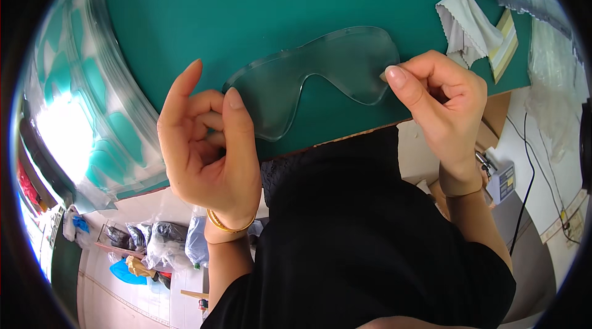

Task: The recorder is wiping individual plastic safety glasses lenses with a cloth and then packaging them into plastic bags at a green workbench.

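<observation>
- Pinching one end of the clear visor [348, 57], I have the right hand [451, 102] with thumb and forefinger closed on its right tip, the other fingers curled in.
- At the opposite end, I have the left hand [206, 150] with its thumb over the visor's edge and its forefinger raised; I can't make out whether the curled fingers grip from behind.
- Between both hands, the visor spans the near part of the green table [185, 14], nose notch toward the body; whether it touches the surface is unclear to me.
- I judge the step in hand to be steadying and positioning the visor by its ends. The next move calls for a light, even hold at the rim, with fingertips off the broad face.
- Left of the hands, I see a thick, curved pile of clear plastic sheets [111, 101] catching a strong glare.
- Up to the right lie a pale grey cloth [462, 24] and, just beside it, a cream-coloured strip [505, 48].
- Farther right, I see clear plastic wrapping [549, 64] and a black cable [524, 168].
</observation>
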Tool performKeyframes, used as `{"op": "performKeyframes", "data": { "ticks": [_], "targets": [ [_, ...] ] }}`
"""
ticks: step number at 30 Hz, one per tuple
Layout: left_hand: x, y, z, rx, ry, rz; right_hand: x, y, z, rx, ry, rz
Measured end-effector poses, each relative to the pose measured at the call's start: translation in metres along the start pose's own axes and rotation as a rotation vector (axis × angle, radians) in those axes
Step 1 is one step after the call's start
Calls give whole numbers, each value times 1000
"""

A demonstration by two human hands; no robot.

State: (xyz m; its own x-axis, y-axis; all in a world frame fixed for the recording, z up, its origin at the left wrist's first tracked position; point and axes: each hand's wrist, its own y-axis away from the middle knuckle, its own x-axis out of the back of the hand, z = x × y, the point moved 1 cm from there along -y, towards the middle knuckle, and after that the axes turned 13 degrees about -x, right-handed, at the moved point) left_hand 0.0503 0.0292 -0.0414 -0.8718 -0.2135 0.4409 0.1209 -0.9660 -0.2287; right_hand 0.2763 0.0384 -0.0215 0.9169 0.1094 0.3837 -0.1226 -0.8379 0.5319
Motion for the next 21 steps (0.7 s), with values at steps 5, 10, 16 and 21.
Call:
{"op": "performKeyframes", "data": {
  "ticks": [5,10,16,21],
  "targets": [
    [-1,0,1,-3,-13,-11,1,0,1,1,7,3],
    [0,-1,2,9,-44,-20,-2,-1,0,8,-6,12],
    [1,-1,2,-8,-24,-13,0,-1,-4,24,18,5],
    [-9,2,1,21,17,0,3,1,-1,14,81,29]
  ]
}}
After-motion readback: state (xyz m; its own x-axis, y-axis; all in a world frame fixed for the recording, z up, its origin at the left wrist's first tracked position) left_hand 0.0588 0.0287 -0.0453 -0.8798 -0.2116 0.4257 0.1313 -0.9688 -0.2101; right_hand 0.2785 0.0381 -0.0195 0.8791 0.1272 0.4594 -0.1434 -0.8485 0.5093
